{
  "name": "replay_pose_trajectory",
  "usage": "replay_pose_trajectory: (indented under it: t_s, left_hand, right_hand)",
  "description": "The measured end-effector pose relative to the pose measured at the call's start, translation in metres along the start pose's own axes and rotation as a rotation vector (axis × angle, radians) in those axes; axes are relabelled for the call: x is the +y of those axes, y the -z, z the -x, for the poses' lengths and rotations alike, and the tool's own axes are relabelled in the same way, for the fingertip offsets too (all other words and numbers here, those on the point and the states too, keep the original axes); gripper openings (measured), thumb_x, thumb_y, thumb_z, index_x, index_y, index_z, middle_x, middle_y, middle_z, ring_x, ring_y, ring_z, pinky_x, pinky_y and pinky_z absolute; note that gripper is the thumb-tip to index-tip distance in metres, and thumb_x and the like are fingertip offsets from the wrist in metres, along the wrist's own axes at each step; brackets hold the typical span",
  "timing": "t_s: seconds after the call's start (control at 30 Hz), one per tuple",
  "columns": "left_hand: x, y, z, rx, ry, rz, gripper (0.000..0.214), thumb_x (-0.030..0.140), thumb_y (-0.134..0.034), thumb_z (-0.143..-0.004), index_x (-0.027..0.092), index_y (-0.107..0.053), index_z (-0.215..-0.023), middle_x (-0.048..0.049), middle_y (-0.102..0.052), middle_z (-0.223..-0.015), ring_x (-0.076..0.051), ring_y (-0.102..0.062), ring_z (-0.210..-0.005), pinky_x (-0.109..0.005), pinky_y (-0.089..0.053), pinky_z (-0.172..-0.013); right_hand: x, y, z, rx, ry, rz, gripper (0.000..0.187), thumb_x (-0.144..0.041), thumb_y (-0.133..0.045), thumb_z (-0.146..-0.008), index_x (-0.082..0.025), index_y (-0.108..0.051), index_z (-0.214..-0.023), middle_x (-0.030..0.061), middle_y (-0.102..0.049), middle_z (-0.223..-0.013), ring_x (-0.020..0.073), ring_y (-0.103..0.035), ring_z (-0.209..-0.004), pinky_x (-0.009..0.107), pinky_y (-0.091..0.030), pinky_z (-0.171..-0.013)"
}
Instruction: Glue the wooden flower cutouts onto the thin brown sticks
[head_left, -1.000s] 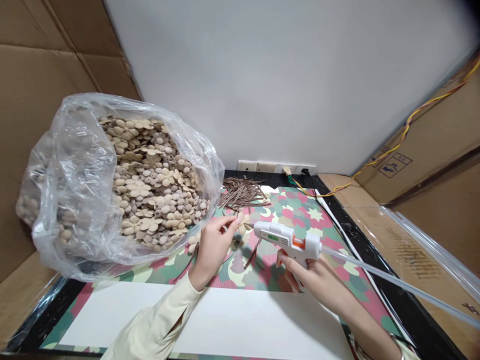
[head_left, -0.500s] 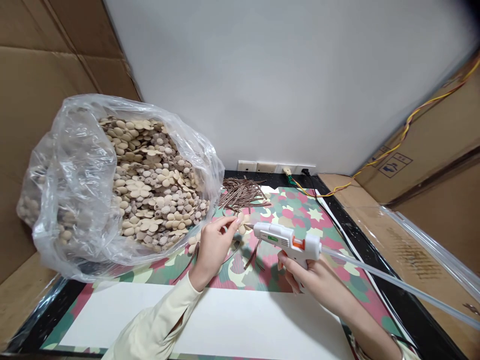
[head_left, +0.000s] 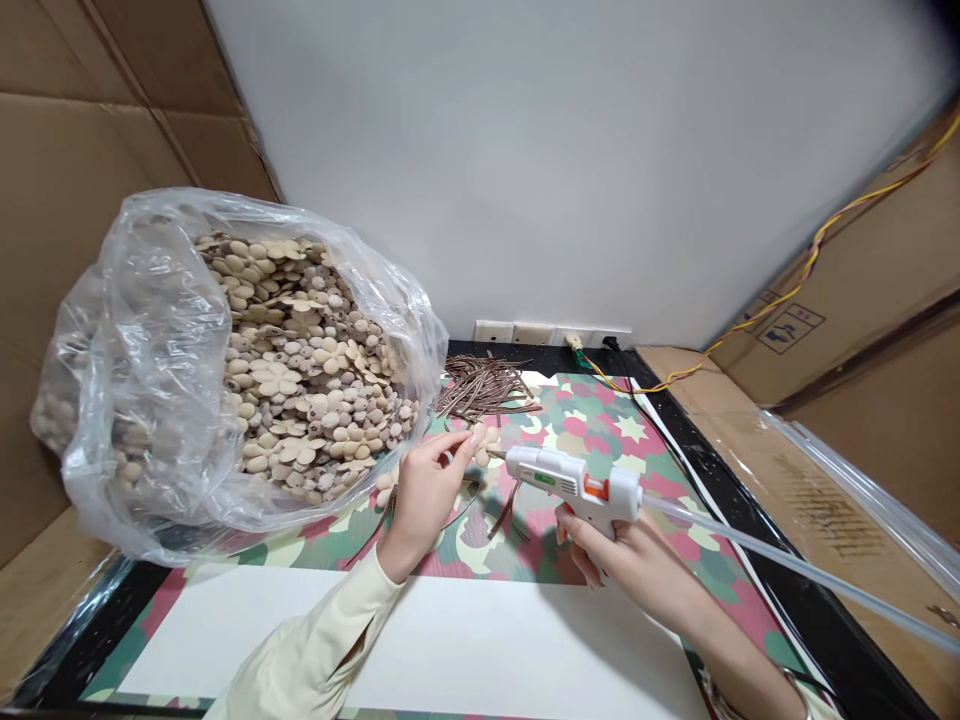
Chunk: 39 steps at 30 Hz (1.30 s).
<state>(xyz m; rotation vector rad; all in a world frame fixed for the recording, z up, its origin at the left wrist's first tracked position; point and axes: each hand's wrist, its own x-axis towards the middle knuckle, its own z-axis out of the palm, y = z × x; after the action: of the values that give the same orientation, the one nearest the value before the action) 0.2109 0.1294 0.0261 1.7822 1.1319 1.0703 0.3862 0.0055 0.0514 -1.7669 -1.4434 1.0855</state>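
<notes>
Between thumb and fingers, my left hand (head_left: 427,492) pinches a small beige flower-shaped piece (head_left: 487,444). My right hand (head_left: 611,545) is wrapped round the handle of a white glue gun (head_left: 559,474), its nozzle pointing left at the flower piece; whether the tip touches it I cannot tell. A long clear glue stick (head_left: 750,545) runs out of the gun's back to the right. Below and beside my left hand lie a few thin brown strips (head_left: 506,510) and another beige flower (head_left: 385,486), partly hidden.
A clear plastic bag (head_left: 150,330) full of beige flower pieces (head_left: 300,400) stands at the left. Behind my hands lies a heap of brown strips (head_left: 484,388). White paper (head_left: 420,640) covers the front. Cables run from a power strip (head_left: 534,333) at the wall; cardboard (head_left: 847,300) borders the right.
Almost nothing differs. The flower piece shows a little more clearly beside the nozzle, and the glue gun has shifted very slightly to the left.
</notes>
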Motion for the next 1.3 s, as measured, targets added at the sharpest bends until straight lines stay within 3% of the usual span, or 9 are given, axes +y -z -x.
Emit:
replay_pose_trajectory:
  t_s: [0.57,0.9,1.03,1.3]
  left_hand:
    - [-0.0021,-0.0005,-0.0008,0.023,0.031,0.061,0.03,0.042,-0.057,-0.081,0.019,-0.072,-0.092,-0.0039,-0.073,-0.093,-0.018,-0.064,-0.081,-0.025,-0.048,-0.07]
    - [0.005,0.0031,-0.0058,0.044,0.208,0.223,0.034,0.041,-0.061,-0.077,0.013,-0.072,-0.093,-0.006,-0.073,-0.091,-0.018,-0.066,-0.073,-0.025,-0.052,-0.063]
    - [0.0045,0.0036,-0.005,0.044,0.155,0.136,0.03,0.039,-0.062,-0.077,0.014,-0.073,-0.089,-0.0053,-0.074,-0.089,-0.019,-0.066,-0.077,-0.025,-0.051,-0.067]
    - [0.004,0.0026,-0.0011,-0.01,0.063,0.057,0.029,0.041,-0.057,-0.08,0.017,-0.074,-0.085,-0.0034,-0.074,-0.084,-0.018,-0.064,-0.073,-0.024,-0.046,-0.065]
  right_hand:
    - [0.0049,-0.0001,0.0003,-0.026,0.013,0.008,0.039,-0.03,-0.037,-0.089,-0.02,-0.039,-0.051,-0.0016,-0.05,-0.051,0.0138,-0.052,-0.055,0.027,-0.039,-0.065]
    - [0.0012,0.0036,0.0018,-0.021,0.014,-0.034,0.037,-0.036,-0.038,-0.09,-0.02,-0.042,-0.056,-0.0017,-0.051,-0.051,0.0143,-0.052,-0.056,0.026,-0.041,-0.066]
    - [0.0005,0.0063,0.0027,0.035,-0.035,-0.109,0.027,-0.043,-0.04,-0.089,-0.021,-0.05,-0.078,-0.0052,-0.048,-0.045,0.0151,-0.052,-0.051,0.026,-0.042,-0.062]
    - [-0.0039,0.0031,0.0009,0.027,-0.047,-0.103,0.035,-0.039,-0.041,-0.088,-0.021,-0.045,-0.058,-0.0035,-0.048,-0.045,0.0139,-0.052,-0.05,0.025,-0.041,-0.056]
